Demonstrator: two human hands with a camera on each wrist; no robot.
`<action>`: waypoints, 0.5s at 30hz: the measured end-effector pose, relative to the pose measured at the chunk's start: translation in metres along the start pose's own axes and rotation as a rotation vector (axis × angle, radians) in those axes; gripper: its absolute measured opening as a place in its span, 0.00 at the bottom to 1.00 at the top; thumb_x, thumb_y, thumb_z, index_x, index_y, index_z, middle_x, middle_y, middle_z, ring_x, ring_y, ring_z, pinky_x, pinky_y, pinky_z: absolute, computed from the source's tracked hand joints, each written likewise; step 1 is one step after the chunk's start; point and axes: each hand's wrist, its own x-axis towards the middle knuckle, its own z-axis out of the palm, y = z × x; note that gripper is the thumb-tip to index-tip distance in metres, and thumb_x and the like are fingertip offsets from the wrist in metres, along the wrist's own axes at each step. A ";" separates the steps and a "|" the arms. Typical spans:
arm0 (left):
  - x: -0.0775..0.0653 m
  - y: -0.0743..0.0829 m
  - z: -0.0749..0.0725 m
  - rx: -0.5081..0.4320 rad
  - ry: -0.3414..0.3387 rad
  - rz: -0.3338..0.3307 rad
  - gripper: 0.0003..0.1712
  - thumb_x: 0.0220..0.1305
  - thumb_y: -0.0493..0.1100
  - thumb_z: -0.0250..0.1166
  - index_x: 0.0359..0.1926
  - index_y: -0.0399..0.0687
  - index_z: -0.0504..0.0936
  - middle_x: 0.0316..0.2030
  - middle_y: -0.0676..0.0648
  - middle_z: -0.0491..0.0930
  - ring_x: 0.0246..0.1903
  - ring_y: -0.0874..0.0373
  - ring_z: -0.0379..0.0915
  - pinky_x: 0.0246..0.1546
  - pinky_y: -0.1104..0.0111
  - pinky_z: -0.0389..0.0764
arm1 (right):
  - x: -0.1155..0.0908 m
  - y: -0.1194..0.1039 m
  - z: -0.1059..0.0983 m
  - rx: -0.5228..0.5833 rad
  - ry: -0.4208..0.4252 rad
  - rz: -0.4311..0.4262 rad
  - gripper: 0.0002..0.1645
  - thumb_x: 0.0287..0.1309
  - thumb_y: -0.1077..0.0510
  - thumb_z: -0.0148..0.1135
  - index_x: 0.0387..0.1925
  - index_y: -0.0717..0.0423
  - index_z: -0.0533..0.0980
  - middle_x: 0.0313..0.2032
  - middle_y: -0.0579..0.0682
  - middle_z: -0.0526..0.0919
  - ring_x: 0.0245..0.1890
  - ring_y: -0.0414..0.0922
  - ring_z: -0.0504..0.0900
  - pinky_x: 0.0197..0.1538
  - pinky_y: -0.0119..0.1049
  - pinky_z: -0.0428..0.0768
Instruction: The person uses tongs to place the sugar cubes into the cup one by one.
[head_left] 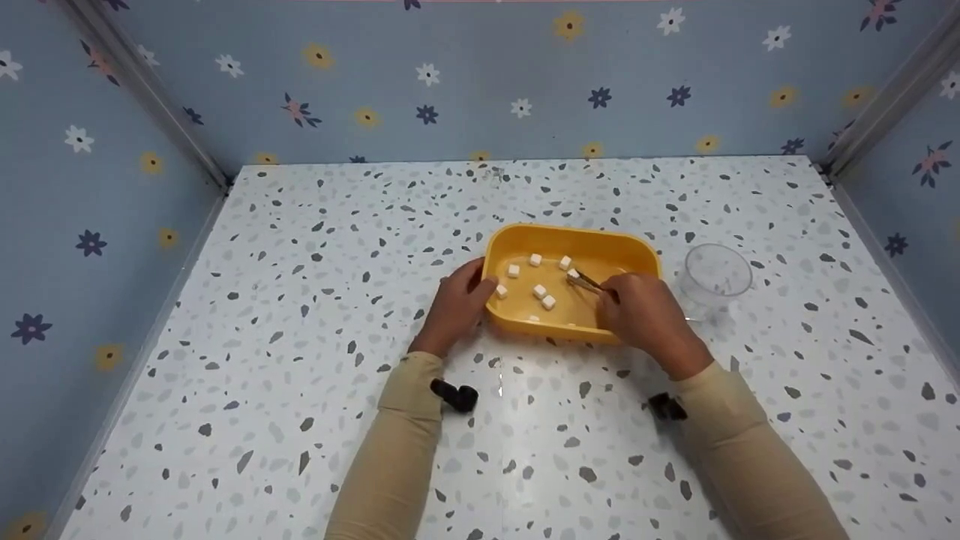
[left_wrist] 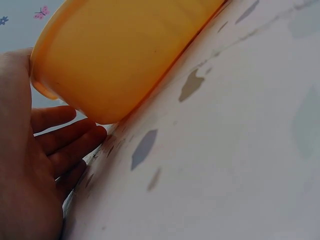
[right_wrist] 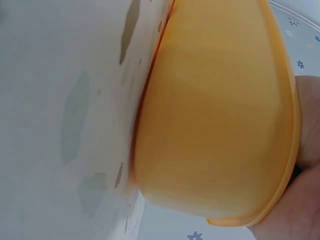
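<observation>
A yellow plastic tub (head_left: 570, 330) stands on the table with several small white cubes (head_left: 540, 291) spread over its floor. My left hand (head_left: 455, 306) steadies the tub's left end, thumb over the rim and fingers against the outer wall. In the left wrist view those fingers (left_wrist: 75, 140) reach under the tub's curved side. My right hand (head_left: 643, 311) is over the tub's right end and grips thin metal tweezers (head_left: 589, 283). The tweezer tips are right at one white cube (head_left: 573, 274); I cannot tell whether they pinch it. In the right wrist view, the tub's wall hides the tweezers.
Just right of the tub stands a clear, round cup (head_left: 718, 274), close to my right hand. The speckled table (head_left: 315, 315) runs back to a flower-patterned wall (head_left: 480, 82), with similar panels on both sides. A black wrist mount (head_left: 456, 395) sits by the left sleeve.
</observation>
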 end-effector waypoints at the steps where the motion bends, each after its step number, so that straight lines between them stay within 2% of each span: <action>1: 0.000 0.000 0.000 0.003 0.000 0.000 0.31 0.72 0.54 0.56 0.71 0.47 0.70 0.66 0.49 0.73 0.65 0.58 0.67 0.67 0.64 0.65 | 0.000 0.000 0.000 0.003 0.003 0.000 0.12 0.60 0.62 0.57 0.33 0.61 0.85 0.26 0.51 0.82 0.25 0.49 0.76 0.31 0.40 0.75; 8: 0.000 0.000 0.000 0.012 0.002 0.010 0.31 0.72 0.52 0.56 0.71 0.47 0.70 0.66 0.49 0.72 0.65 0.58 0.67 0.67 0.64 0.65 | -0.001 0.001 0.001 0.014 0.016 0.004 0.12 0.60 0.62 0.57 0.34 0.62 0.85 0.26 0.51 0.81 0.25 0.49 0.76 0.29 0.39 0.75; 15: 0.000 0.000 0.000 -0.002 -0.006 -0.002 0.30 0.71 0.52 0.56 0.71 0.48 0.70 0.65 0.50 0.73 0.63 0.60 0.68 0.66 0.64 0.66 | -0.002 0.001 0.000 0.004 0.055 -0.044 0.11 0.60 0.63 0.57 0.33 0.62 0.85 0.26 0.51 0.81 0.24 0.49 0.76 0.30 0.40 0.76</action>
